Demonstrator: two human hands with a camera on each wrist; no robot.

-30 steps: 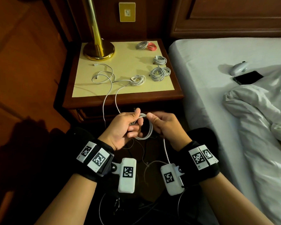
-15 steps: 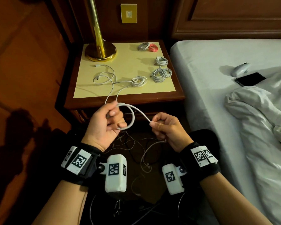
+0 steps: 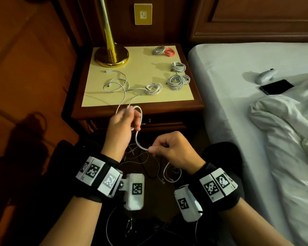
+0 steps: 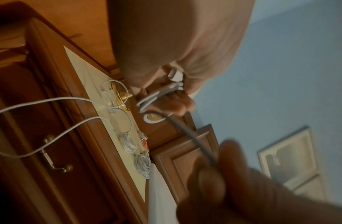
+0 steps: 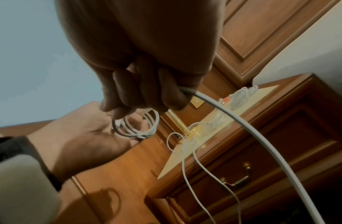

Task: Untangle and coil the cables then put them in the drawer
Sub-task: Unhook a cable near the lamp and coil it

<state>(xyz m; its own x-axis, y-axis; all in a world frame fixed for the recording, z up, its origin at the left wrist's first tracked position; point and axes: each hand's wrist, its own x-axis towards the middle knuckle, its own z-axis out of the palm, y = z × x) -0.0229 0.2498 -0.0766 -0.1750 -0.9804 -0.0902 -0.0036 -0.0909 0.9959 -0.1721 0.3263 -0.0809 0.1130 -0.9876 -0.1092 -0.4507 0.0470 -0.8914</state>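
My left hand [image 3: 126,119] grips a small coil of white cable [image 3: 138,114] in front of the nightstand's front edge; the coil [image 4: 158,92] [image 5: 136,127] shows in both wrist views. A strand of it curves down to my right hand [image 3: 160,148], which pinches the cable [image 5: 223,115] lower and nearer to me. Loose white cables [image 3: 117,84] sprawl on the nightstand top [image 3: 142,68] and hang over its edge. Several coiled bundles [image 3: 178,80] lie at its right side, one red [image 3: 169,52]. The drawer [image 5: 241,178] below is closed.
A brass lamp base [image 3: 111,56] stands at the nightstand's back left. More cables [image 3: 149,162] tangle on the dark floor between my wrists. A bed [image 3: 238,96] with white sheets, a phone [image 3: 276,87] and a mouse [image 3: 266,76] lies to the right.
My left hand has risen with the coil towards the nightstand's edge. My right hand has dropped lower and slid along the cable, so the strand between the hands now hangs in a curve.
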